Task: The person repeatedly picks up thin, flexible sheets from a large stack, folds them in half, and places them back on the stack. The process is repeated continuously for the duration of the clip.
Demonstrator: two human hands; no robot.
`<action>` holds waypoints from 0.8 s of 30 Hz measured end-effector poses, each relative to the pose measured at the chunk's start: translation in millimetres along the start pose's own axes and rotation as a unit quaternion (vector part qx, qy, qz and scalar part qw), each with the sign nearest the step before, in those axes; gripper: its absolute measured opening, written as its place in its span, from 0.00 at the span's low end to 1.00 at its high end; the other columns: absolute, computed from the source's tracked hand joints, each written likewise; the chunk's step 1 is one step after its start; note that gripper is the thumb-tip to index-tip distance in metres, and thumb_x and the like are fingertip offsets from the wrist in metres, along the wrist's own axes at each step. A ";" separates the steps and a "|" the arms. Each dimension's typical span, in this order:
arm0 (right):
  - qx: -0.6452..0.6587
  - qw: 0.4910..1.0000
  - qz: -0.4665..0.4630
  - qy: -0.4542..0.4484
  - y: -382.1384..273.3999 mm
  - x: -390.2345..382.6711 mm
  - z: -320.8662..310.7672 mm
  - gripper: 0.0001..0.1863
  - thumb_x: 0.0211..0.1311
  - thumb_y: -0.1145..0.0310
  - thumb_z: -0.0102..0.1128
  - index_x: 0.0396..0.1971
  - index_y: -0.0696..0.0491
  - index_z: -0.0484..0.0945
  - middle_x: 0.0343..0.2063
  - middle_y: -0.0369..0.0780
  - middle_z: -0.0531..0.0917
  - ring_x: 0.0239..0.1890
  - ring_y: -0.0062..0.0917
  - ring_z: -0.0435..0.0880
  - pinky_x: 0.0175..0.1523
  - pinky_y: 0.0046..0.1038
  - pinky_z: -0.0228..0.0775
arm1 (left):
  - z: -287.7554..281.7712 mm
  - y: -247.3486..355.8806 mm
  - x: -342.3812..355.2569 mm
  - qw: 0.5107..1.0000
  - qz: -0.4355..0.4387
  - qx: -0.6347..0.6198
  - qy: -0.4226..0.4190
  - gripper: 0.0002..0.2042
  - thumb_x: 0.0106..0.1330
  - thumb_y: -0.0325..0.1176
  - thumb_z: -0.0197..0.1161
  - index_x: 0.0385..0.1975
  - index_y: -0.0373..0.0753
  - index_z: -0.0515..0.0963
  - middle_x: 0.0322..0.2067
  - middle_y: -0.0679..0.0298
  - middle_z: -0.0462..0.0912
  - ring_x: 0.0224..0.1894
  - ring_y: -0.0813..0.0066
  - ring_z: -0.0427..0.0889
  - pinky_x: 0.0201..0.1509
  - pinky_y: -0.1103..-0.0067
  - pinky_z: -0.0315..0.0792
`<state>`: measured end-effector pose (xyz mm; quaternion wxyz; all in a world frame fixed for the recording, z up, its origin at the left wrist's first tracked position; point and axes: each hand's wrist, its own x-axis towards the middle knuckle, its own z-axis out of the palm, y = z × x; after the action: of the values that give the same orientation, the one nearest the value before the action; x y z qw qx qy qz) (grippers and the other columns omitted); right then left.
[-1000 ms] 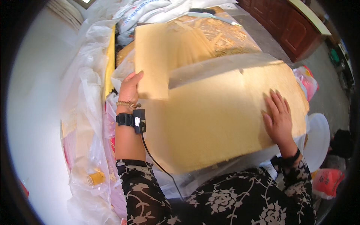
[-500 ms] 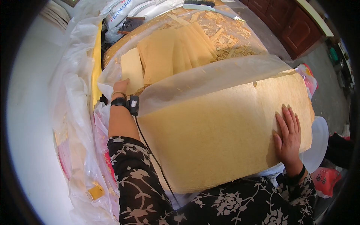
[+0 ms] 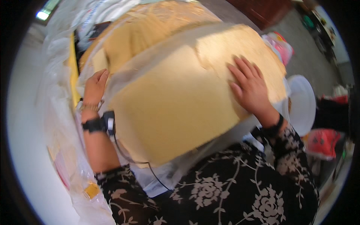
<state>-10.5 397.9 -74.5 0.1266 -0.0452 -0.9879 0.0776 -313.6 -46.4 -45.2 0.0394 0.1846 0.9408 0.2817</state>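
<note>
My right hand (image 3: 249, 85) lies open on a wide stack of thin tan sheets (image 3: 168, 108), fingers a little apart. Just by its fingertips a ragged edge crosses the stack, with a paler, rougher sheet surface (image 3: 258, 52) on the far right side. My left hand (image 3: 95, 87) is at the stack's left side, close to a small pale rectangular stack (image 3: 99, 60). Its fingers are bent and blurred, so whether they grip anything cannot be told. Beyond a translucent plastic film (image 3: 150, 60) are fanned tan sheets (image 3: 129, 39).
The round table (image 3: 180, 9) carries scraps at its far side. Crumpled clear plastic (image 3: 60, 75) runs along the left wall. A white tub (image 3: 302, 101) stands at right, with a red bag (image 3: 322, 143) below it. A black cable (image 3: 157, 180) hangs from my left wrist.
The view has shifted and blurred. My right hand has moved left and away from me over the stack. A ragged sheet edge now shows near it. My left hand has come back from the small stack.
</note>
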 end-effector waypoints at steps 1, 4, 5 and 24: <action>0.003 1.000 -0.014 0.022 2.1 -2.5 1.9 0.27 0.69 0.57 0.62 0.67 0.45 0.76 0.72 0.42 0.71 0.76 0.39 0.65 0.78 0.49 0.53 | 3.5 43.6 -29.7 0.997 0.066 -0.011 -0.027 0.22 0.76 0.43 0.61 0.59 0.32 0.81 0.53 0.48 0.87 0.56 0.54 0.86 0.62 0.70 0.76; -0.011 0.999 -0.021 0.038 9.0 -6.2 6.5 0.28 0.71 0.57 0.59 0.70 0.41 0.73 0.73 0.40 0.70 0.77 0.37 0.64 0.78 0.48 0.53 | 22.7 153.4 -123.2 0.966 0.231 0.080 -0.079 0.25 0.72 0.39 0.66 0.66 0.33 0.74 0.64 0.47 0.79 0.67 0.56 0.77 0.72 0.68 0.67; -0.021 0.999 -0.008 0.024 10.0 -6.2 8.2 0.28 0.71 0.57 0.59 0.70 0.41 0.73 0.73 0.40 0.71 0.77 0.37 0.65 0.78 0.48 0.54 | 25.2 177.0 -148.9 0.959 0.227 0.118 -0.119 0.30 0.68 0.39 0.70 0.68 0.36 0.72 0.67 0.48 0.75 0.70 0.53 0.72 0.74 0.65 0.64; 0.745 0.577 0.331 -0.049 51.4 -129.7 -28.0 0.23 0.80 0.63 0.51 0.68 0.57 0.70 0.50 0.42 0.88 0.47 0.28 0.88 0.54 0.29 0.80 | 91.3 155.1 -218.5 0.962 0.197 0.171 -0.085 0.31 0.53 0.42 0.80 0.58 0.38 0.80 0.58 0.51 0.80 0.61 0.49 0.77 0.66 0.60 0.71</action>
<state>125.3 438.3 -87.8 0.0328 -0.2549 -0.5039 0.8246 -44.0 39.9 -43.9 0.0309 0.3937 0.9130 0.1021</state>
